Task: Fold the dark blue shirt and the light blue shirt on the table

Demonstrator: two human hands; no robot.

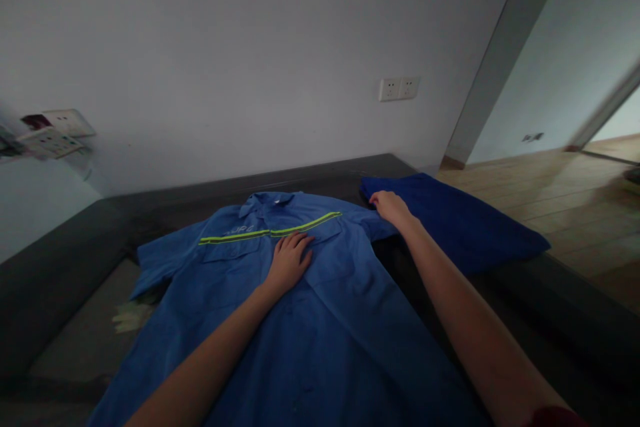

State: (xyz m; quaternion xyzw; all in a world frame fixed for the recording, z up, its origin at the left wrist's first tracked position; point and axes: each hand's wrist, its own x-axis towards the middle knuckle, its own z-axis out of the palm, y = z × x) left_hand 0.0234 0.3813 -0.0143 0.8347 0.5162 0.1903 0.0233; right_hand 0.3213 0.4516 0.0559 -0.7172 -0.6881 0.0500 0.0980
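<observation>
A blue short-sleeved work shirt point(230, 300) lies front up and spread out, its collar away from me. A yellow-green stripe runs across its chest, with pale lettering above the stripe on the left. My left hand point(290, 257) rests flat on the chest just under the stripe, fingers spread. At the right sleeve, my right hand point(391, 207) has its fingers curled closed on the sleeve's upper edge; the fingertips are partly hidden. Just beyond it is a darker blue folded cloth point(460, 220).
The shirt lies on a dark grey padded surface point(165, 210) against a white wall. Wall sockets point(400, 89) and a power strip point(50, 141) are on the wall. Pale yellowish items point(131, 317) lie by the left sleeve. Wooden flooring point(515, 180) shows at right.
</observation>
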